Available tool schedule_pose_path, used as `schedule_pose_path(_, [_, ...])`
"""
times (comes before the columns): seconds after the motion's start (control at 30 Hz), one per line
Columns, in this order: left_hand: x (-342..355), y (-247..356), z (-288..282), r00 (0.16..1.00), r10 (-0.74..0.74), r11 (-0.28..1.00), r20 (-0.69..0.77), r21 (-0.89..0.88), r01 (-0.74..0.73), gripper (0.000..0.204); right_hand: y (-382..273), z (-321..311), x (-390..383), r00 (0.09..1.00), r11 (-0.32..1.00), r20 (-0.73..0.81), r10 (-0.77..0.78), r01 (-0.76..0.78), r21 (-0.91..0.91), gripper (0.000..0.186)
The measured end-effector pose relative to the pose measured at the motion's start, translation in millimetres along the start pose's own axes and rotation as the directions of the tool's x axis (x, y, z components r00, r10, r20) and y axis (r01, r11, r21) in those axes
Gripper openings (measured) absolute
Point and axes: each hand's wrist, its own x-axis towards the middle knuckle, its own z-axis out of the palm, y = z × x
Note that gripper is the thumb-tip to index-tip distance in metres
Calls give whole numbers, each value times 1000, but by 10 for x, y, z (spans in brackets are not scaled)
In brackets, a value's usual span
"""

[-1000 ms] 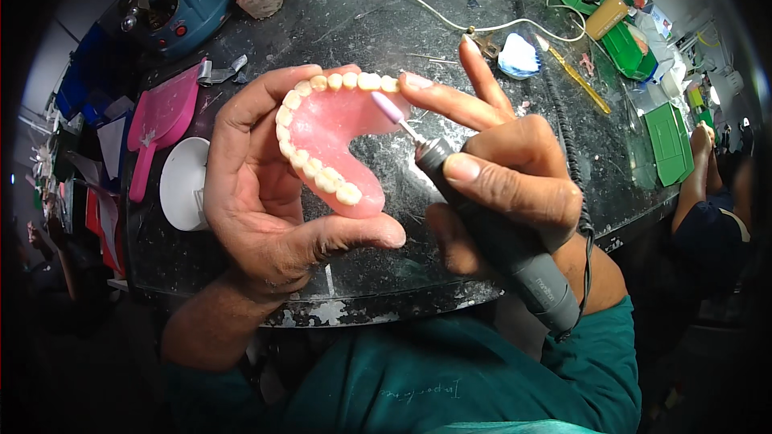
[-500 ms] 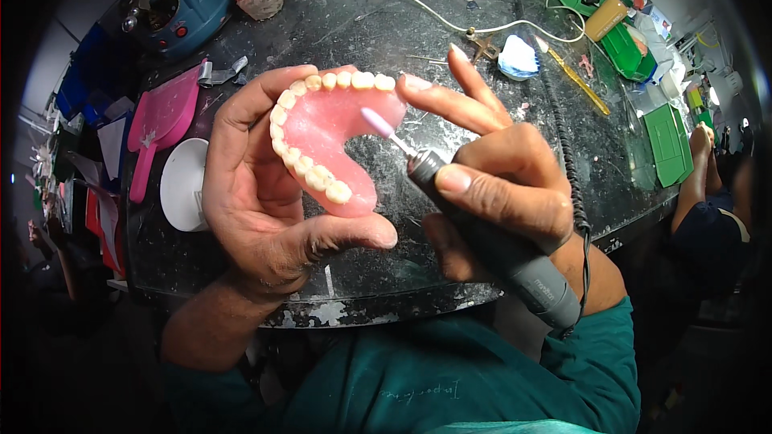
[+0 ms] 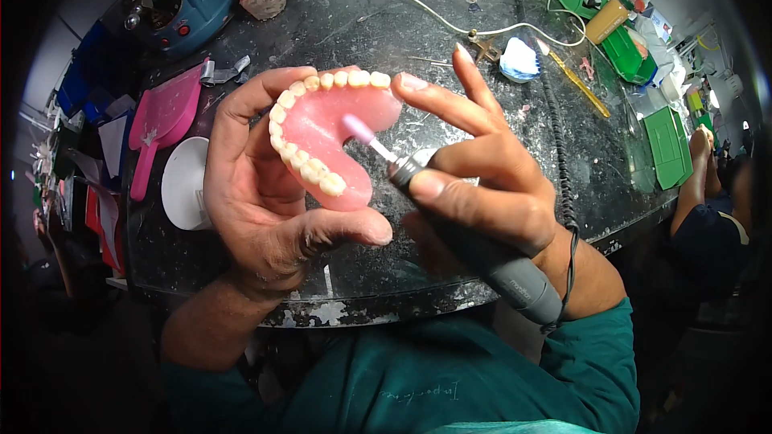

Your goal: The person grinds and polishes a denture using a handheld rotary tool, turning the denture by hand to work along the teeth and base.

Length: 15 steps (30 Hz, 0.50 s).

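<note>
Denture (image 3: 318,124) lies clamped within left grip (image 3: 243,185), right grip (image 3: 494,185) closed around a handpiece (image 3: 486,259).

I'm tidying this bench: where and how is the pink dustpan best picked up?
Probably by the narrow handle of the pink dustpan, from the near left side: it points toward the near edge of the bench, and a white round object sits close on its right. The left hand is nearest but holds a denture.

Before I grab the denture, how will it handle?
The denture looks stiff: one thick, solid-looking pink arch. Probably a bit slippery, given its glossy surface. Possibly fragile if dropped, being an open horseshoe.
</note>
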Motion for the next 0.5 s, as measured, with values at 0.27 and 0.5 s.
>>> schedule_pose_path(0.27, [-19,-24,-39,999,6,999,49,-34,-5,108,52,-13,-68,1000,1000,29,9,-9,11,46])
schedule_pose_path(0.5, [-5,-24,-76,994,-33,996,105,-78,41,102,48,-27,-61,994,998,99,-46,50,-45,41])
